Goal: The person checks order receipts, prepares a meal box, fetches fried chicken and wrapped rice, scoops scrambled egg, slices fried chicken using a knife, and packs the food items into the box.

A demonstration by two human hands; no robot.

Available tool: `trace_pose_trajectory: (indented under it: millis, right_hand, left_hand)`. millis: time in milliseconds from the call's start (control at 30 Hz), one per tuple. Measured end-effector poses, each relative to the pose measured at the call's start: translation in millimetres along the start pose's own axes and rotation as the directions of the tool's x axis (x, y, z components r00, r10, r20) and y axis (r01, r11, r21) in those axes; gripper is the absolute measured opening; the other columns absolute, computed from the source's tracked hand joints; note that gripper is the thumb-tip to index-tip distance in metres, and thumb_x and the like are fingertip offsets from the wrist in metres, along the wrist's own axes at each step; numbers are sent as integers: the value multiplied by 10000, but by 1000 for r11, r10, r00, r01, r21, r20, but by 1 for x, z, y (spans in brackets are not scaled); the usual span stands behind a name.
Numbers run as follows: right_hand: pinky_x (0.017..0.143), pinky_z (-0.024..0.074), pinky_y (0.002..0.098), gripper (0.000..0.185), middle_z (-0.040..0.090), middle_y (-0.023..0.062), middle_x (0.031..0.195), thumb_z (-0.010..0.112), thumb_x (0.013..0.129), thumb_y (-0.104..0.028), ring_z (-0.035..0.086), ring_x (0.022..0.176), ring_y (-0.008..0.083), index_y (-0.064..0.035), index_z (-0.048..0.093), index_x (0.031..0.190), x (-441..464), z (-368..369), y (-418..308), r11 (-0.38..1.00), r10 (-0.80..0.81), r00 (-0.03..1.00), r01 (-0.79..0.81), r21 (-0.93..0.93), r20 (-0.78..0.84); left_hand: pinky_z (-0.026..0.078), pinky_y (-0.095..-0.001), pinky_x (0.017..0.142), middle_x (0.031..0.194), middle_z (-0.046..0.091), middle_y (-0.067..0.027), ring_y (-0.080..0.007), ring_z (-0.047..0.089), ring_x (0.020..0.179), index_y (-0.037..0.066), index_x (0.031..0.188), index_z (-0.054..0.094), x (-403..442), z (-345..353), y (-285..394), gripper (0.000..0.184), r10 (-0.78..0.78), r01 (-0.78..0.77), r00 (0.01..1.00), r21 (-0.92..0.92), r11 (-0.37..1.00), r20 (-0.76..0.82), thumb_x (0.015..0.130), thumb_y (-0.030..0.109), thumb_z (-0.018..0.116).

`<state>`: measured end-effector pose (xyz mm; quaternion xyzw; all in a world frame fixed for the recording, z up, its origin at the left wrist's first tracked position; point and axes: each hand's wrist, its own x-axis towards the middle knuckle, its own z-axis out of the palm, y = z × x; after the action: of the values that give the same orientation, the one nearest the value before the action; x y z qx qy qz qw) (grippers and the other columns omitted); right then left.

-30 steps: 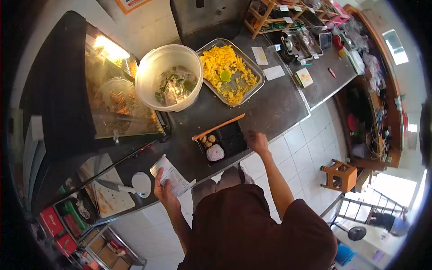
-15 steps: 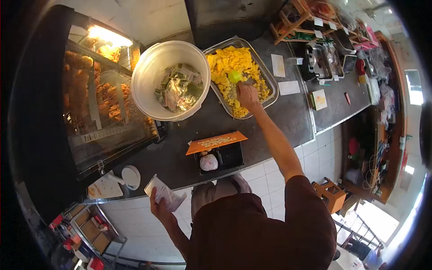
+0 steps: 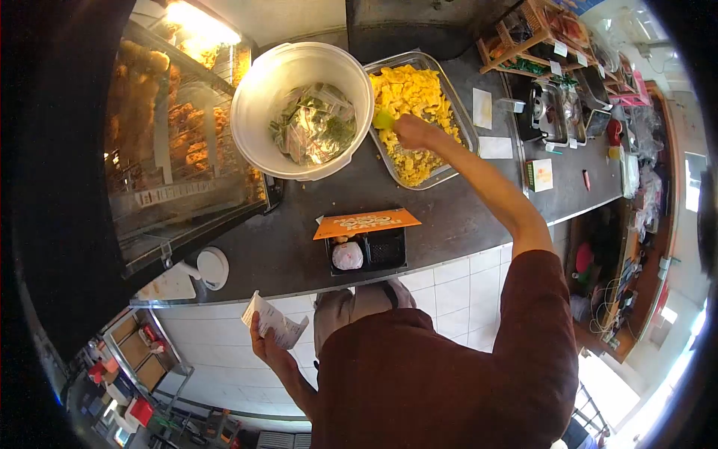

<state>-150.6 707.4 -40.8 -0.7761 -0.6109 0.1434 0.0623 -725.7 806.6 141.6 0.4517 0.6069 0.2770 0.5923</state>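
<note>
Mostly, a long dark surface (image 3: pixel 449 217) fills the view, bearing nearly everything else. At its left stands a warmly lit glass cabinet (image 3: pixel 179 142), golden-brown food behind the panes. Next in size comes a white bucket (image 3: pixel 258 112), just beside the cabinet, with a heap of clear packets (image 3: pixel 314 123) at the bottom. Right of the bucket lies a metal tray (image 3: pixel 459 106), spread with yellow food (image 3: pixel 407 88), whole pieces at the far end and finer crumbs nearer.

Close to the person's body, near the front edge, sits a black box (image 3: pixel 387 251) with compartments; an orange card (image 3: pixel 370 222) printed in white leans across its far side. The left hand (image 3: pixel 271 346) pinches a folded paper (image 3: pixel 274 323) with print on it, out past the front edge. The right hand (image 3: pixel 411 133) is over the tray, fingers closed on a green scoop (image 3: pixel 384 120) by the tray's left side (whether it touches the food, I cannot tell). Smallest is a pale wrapped ball (image 3: pixel 347 256), resting in the box's left compartment.
</note>
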Motion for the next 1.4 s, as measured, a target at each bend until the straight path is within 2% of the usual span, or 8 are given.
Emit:
trace_pose_trajectory:
  millis: [167, 400, 533, 767, 967, 1100, 1200, 1400]
  right_hand:
    - [465, 365, 302, 306, 531, 35, 533, 629, 864, -225, 488, 512, 73, -11, 635, 645, -43, -20, -24, 681, 213, 958, -285, 675, 189]
    - [437, 284, 208, 201, 592, -25, 710, 628, 947, -215, 401, 511, 34, -25, 691, 933, -92, -4, -49, -153, 402, 851, -301, 941, 337]
    - [496, 340, 215, 312, 609, -20, 747, 666, 919, -187, 437, 573, 45, -1, 665, 1170, -135, -18, -50, -184, 512, 810, -222, 957, 287]
    - [432, 216, 213, 238, 477, -41, 579, 656, 879, -173, 367, 491, 22, -66, 612, 672, -282, -109, -167, 59, 587, 806, -129, 990, 70]
    - [406, 203, 199, 213, 502, -67, 589, 689, 897, -208, 365, 461, 7, -21, 685, 795, -289, -19, -255, -263, 630, 671, -291, 920, 392]
    - [561, 512, 337, 179, 622, 136, 669, 667, 814, -101, 632, 626, 248, 61, 691, 884, -219, 45, -263, 784, 523, 799, -315, 535, -296]
    - [614, 568, 371, 202, 623, 183, 844, 627, 783, -30, 661, 785, 324, 66, 665, 957, -191, 97, -268, 921, 369, 899, -388, -36, -235]
    - [609, 557, 378, 218, 619, 148, 821, 620, 783, -12, 661, 748, 294, 12, 658, 997, -217, 93, -265, 869, 491, 819, -439, 227, -296]
  left_hand:
    - [452, -388, 972, 1302, 554, -141, -253, 554, 1136, 46, 1317, 571, -2, -2, -5, 534, -3, 3, 1000, -29, 1000, -6, 795, -25, 481]
    - [458, -403, 983, 1286, 564, -136, -252, 561, 1127, 43, 1298, 588, -5, 2, -6, 542, 45, -42, 997, -48, 998, 59, 774, -38, 476]
    - [448, -418, 1003, 1304, 555, -151, -277, 549, 1158, 34, 1301, 583, -5, -3, -8, 548, 54, -50, 990, -33, 998, 131, 768, -37, 478]
    - [413, -421, 1034, 1316, 544, -160, -294, 521, 1201, 13, 1304, 576, 8, -17, -25, 547, 60, -68, 988, 53, 996, 146, 767, -17, 476]
    - [429, -366, 1009, 1285, 571, -125, -248, 556, 1150, 15, 1278, 600, 15, -16, -24, 525, 72, -67, 968, -27, 997, 242, 770, -35, 476]
    - [444, -338, 984, 1258, 590, -114, -218, 570, 1115, 18, 1262, 613, 7, -19, -22, 499, 141, -143, 959, -12, 990, 245, 781, -26, 490]
    - [451, -335, 975, 1246, 596, -114, -212, 572, 1112, 23, 1271, 608, -4, -24, -23, 506, 84, -88, 974, 9, 996, 209, 782, -28, 491]
    - [475, -338, 944, 1239, 592, -129, -214, 577, 1099, 23, 1286, 590, -10, -52, -46, 526, 17, -9, 994, -73, 997, 108, 773, -34, 487]
